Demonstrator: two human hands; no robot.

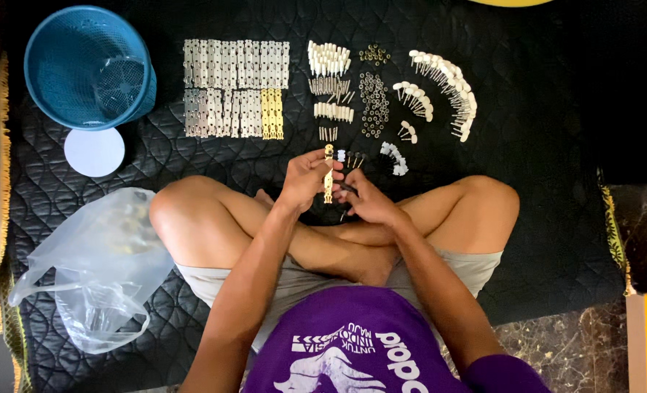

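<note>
While the person sits cross-legged on the black quilt [542,145], left hand [305,178] fingers pinch an upright gold hinge [328,175]; right hand [363,200] fingers close on a dark screwdriver [347,189] just beside it. Beyond the fingertips: rows of silver hinges [232,87], screws [373,102], white plugs [440,80]. Blue basket [87,65] far left.

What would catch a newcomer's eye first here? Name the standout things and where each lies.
First, the left hand holding a gold hinge upright at the centre, with the right hand close beside it over the crossed legs. Beyond them on the black quilted mat lie tidy rows of silver hinges and sorted groups of white pegs and small screws. A blue mesh basket lies at far left, a clear plastic bag below it.
</note>
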